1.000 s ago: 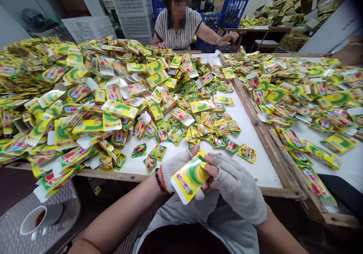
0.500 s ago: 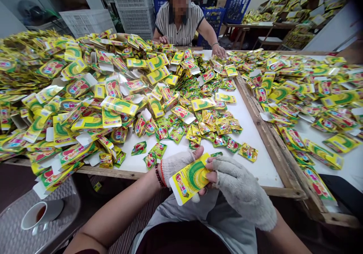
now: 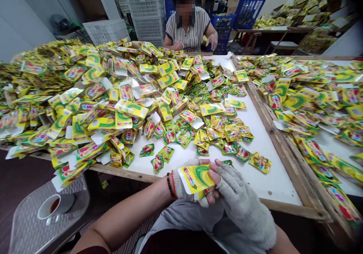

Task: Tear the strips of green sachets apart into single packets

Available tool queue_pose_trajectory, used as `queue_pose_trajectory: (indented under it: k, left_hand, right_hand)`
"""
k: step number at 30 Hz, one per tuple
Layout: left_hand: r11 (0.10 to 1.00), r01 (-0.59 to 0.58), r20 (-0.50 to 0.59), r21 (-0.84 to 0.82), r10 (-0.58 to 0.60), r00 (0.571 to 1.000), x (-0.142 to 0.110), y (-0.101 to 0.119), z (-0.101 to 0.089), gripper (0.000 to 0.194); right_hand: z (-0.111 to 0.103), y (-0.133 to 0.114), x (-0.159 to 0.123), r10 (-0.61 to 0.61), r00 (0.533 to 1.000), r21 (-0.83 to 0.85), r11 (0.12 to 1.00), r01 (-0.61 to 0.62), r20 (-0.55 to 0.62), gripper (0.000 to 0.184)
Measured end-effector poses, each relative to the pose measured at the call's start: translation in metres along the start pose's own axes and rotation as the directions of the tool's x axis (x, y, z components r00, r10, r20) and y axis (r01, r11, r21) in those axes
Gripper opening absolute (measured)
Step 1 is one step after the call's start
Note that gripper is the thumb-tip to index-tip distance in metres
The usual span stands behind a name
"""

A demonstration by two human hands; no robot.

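A small yellow-green printed carton (image 3: 195, 179) lies tilted between my hands over my lap, just off the table's front edge. My left hand (image 3: 178, 184), in a fingerless knit glove, is closed around it from beneath, and the carton hides much of the palm. My right hand (image 3: 241, 201), gloved the same way, has its fingers pressed together on the carton's right end. Just beyond, on the white tabletop (image 3: 263, 133), lie small foil sachets, among them a yellow sachet (image 3: 260, 162) and a green sachet (image 3: 157, 163).
A big heap of cartons (image 3: 85, 95) covers the left side. A wooden rail (image 3: 272, 133) divides off more cartons (image 3: 312, 95) on the right. At lower left a cup of dark drink (image 3: 55, 206) stands on a grey stool (image 3: 25, 223). A co-worker (image 3: 187, 27) sits opposite.
The carton has turned flatter in my hands, and my right fingers have come together at its end. The co-worker's hand has drawn back from the pile. My view has shifted left.
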State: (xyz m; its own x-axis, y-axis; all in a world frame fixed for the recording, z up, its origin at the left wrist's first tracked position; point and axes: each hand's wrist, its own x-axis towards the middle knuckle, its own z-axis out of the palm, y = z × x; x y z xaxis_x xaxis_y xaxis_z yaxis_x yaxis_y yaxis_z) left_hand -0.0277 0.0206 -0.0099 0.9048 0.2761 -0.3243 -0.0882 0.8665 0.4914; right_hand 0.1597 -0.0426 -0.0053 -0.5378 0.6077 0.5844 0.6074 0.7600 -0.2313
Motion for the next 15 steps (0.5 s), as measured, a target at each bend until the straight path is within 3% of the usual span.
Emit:
queue_pose_trajectory:
  k: [3, 5, 7, 8, 9, 10, 12, 13, 14, 15]
  left_hand:
    - [0.996, 0.076, 0.052, -0.051, -0.074, 0.996, 0.004, -0.014, -0.006, 0.066]
    - [0.994, 0.104, 0.018, 0.016, -0.105, 0.994, 0.001, -0.018, -0.005, 0.075]
    - [0.975, 0.11, -0.136, 0.193, -0.084, 0.987, -0.008, -0.018, 0.001, 0.081]
    - [0.936, 0.105, -0.244, 0.335, -0.022, 0.969, -0.013, -0.015, 0.005, 0.079]
    - [0.855, 0.103, -0.348, 0.509, 0.094, 0.933, -0.02, -0.011, 0.009, 0.074]
    - [0.716, 0.12, -0.417, 0.687, 0.253, 0.873, -0.026, -0.006, 0.012, 0.066]
    - [0.318, 0.266, -0.408, 0.91, 0.569, 0.714, -0.038, 0.007, 0.016, 0.044]
    - [0.131, 0.382, -0.364, 0.915, 0.678, 0.638, -0.043, 0.014, 0.016, 0.035]
    - [-0.006, 0.505, -0.327, 0.863, 0.754, 0.569, -0.048, 0.021, 0.014, 0.027]
    - [-0.09, 0.615, -0.313, 0.783, 0.798, 0.515, -0.053, 0.028, 0.012, 0.023]
  right_hand:
    - [0.003, -0.001, 0.0, 0.045, 0.999, 0.079, 0.996, -0.044, -0.011, 0.05]
    - [0.001, 0.001, 0.003, 0.141, 0.99, 0.199, 0.97, -0.141, 0.011, 0.047]
    - [-0.004, 0.007, 0.005, 0.335, 0.935, 0.299, 0.886, -0.355, 0.117, 0.04]
    - [-0.009, 0.012, 0.006, 0.438, 0.875, 0.325, 0.813, -0.483, 0.205, 0.035]
    - [-0.015, 0.019, 0.006, 0.524, 0.795, 0.34, 0.72, -0.605, 0.304, 0.029]
    - [-0.024, 0.027, 0.006, 0.582, 0.71, 0.353, 0.618, -0.703, 0.395, 0.024]
    - [-0.046, 0.049, 0.003, 0.644, 0.603, 0.44, 0.421, -0.793, 0.471, 0.022]
    - [-0.06, 0.061, 0.002, 0.72, 0.574, 0.517, 0.344, -0.784, 0.39, 0.025]
    - [-0.074, 0.073, 0.001, 0.819, 0.535, 0.598, 0.327, -0.732, 0.207, 0.028]
    - [-0.088, 0.083, 0.0, 0.871, 0.484, 0.655, 0.416, -0.63, -0.088, 0.031]
